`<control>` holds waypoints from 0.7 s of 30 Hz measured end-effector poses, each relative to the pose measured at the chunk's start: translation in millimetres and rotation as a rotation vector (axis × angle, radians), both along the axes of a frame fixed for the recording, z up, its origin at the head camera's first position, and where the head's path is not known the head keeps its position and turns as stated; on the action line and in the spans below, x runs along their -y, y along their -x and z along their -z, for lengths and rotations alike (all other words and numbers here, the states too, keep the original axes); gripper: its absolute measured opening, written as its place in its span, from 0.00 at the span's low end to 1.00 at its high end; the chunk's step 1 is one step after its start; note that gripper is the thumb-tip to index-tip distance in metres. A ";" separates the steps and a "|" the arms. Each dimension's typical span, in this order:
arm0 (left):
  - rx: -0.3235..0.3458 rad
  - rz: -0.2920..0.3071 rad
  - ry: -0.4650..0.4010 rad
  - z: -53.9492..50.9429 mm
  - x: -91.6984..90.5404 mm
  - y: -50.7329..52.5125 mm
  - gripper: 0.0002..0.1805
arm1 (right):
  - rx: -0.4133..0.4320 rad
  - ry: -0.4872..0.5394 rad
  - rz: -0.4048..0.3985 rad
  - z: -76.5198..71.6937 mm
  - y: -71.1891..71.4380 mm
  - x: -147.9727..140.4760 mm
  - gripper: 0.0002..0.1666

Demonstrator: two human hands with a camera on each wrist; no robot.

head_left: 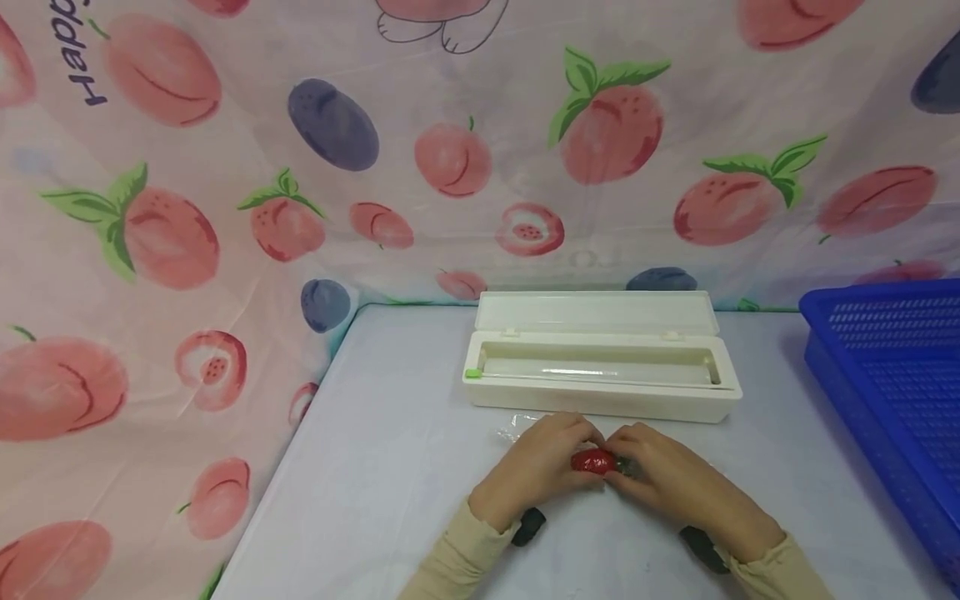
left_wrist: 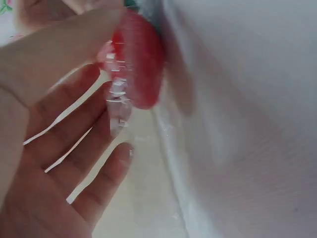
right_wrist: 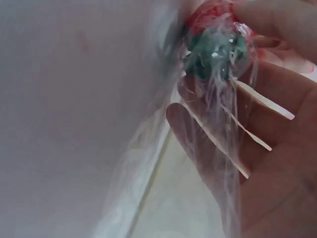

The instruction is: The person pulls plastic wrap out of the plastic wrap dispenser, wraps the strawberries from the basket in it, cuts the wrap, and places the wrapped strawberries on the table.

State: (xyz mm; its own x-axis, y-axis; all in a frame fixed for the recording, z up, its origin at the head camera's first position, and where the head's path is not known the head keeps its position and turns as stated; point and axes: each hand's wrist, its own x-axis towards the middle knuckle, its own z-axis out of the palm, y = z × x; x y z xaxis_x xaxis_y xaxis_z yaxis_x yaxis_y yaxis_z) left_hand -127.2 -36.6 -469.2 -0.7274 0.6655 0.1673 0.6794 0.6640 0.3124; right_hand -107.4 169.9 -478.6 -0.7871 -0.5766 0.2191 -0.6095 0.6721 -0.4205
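Note:
A red strawberry-shaped fruit [head_left: 594, 461] with a green top [right_wrist: 215, 54] is wrapped in clear cling film [right_wrist: 225, 124]. Whether it is real or a toy cannot be told. My left hand [head_left: 540, 458] pinches its red body between thumb and fingers, the lower fingers spread in the left wrist view. At the green end, my right hand [head_left: 667, 471] holds the fruit and the gathered film, which trails down past the fingers in the right wrist view. Just behind both hands stands a white cling film dispenser box [head_left: 600, 403], its lid [head_left: 596, 313] raised and a film roll [head_left: 592, 367] inside.
A blue plastic basket [head_left: 847, 383] stands at the right edge of the white table [head_left: 360, 467]. Fruit-printed cloth [head_left: 517, 100] hangs behind and to the left. A small green slider [head_left: 473, 374] sits at the box's left end.

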 end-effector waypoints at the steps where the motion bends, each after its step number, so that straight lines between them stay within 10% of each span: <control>1: -0.003 0.004 0.005 0.9 -0.2 0.5 0.21 | 0.005 0.007 -0.003 0.3 0.0 -0.5 0.12; 21: 0.095 0.008 -0.008 8.2 0.5 4.4 0.12 | -0.050 0.002 0.063 -3.3 -3.3 1.5 0.20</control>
State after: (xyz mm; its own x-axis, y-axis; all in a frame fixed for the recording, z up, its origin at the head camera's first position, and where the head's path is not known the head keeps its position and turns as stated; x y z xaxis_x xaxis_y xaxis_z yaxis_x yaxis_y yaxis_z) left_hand -131.5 -37.0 -477.4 -0.7349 0.6703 0.1031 0.6517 0.6559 0.3809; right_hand -104.0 168.4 -475.3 -0.8100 -0.5256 0.2600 -0.5860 0.7090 -0.3924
